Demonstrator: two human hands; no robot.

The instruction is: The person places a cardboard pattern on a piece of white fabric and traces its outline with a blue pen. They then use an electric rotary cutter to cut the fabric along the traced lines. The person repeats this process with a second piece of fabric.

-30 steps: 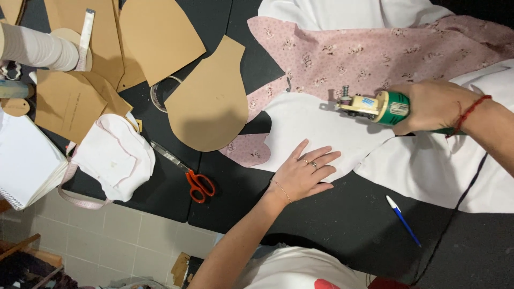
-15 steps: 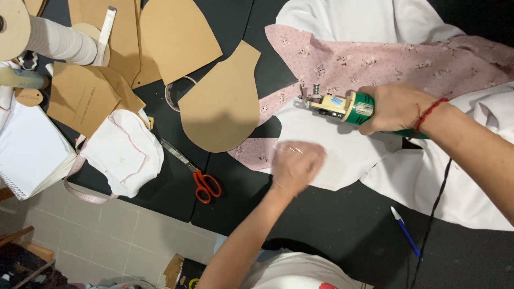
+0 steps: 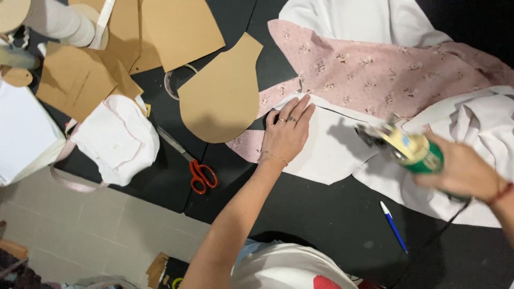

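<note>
My left hand (image 3: 286, 134) lies flat, fingers together, on the left end of a white fabric piece (image 3: 326, 152) that covers pink floral cloth (image 3: 375, 75) on a black table (image 3: 321, 225). My right hand (image 3: 463, 171) grips a small electric rotary fabric cutter (image 3: 401, 145) with a cream and green body. The cutter is lifted and blurred above the right part of the white piece, and its dark cord runs down to the right.
A tan cardboard pattern piece (image 3: 222, 93) lies left of my left hand. Red-handled scissors (image 3: 193, 163) sit below it. More cardboard patterns (image 3: 134, 37), white cut pieces (image 3: 115, 139), a thread cone (image 3: 59, 21) and white cloth (image 3: 476, 128) surround them. A blue pen (image 3: 393, 226) lies near the front edge.
My left hand has moved up and left to the edge of the white piece and flattened. My right hand has pulled the cutter back to the right, off the pink cloth.
</note>
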